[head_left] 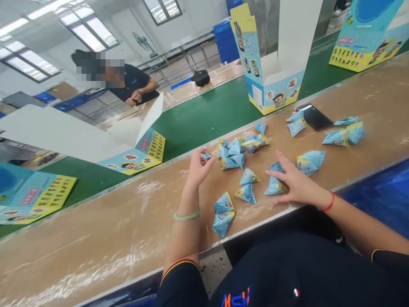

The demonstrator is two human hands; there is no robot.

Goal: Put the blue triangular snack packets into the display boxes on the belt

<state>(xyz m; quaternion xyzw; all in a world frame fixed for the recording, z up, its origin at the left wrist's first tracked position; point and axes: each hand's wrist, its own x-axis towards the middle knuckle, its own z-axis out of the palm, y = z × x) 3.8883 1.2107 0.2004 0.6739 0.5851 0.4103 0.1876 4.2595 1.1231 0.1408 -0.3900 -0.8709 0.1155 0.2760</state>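
Observation:
Small blue-and-yellow pyramid-shaped snack packets lie scattered on the brown tabletop. My left hand is at the left of a packet cluster, thumb and fingers curved but apart. Behind its fingertips shows a small blue packet; whether they touch it I cannot tell. My right hand spreads its fingers beside a pair of packets, with the thumb on the near side. Between my hands lie two touching packets, and nearer to me another pair. One more packet sits just beyond my right hand.
A green conveyor belt runs behind the table, carrying open printed cartons. A dark phone and further packets lie at the right. Across the belt a person works with both hands together.

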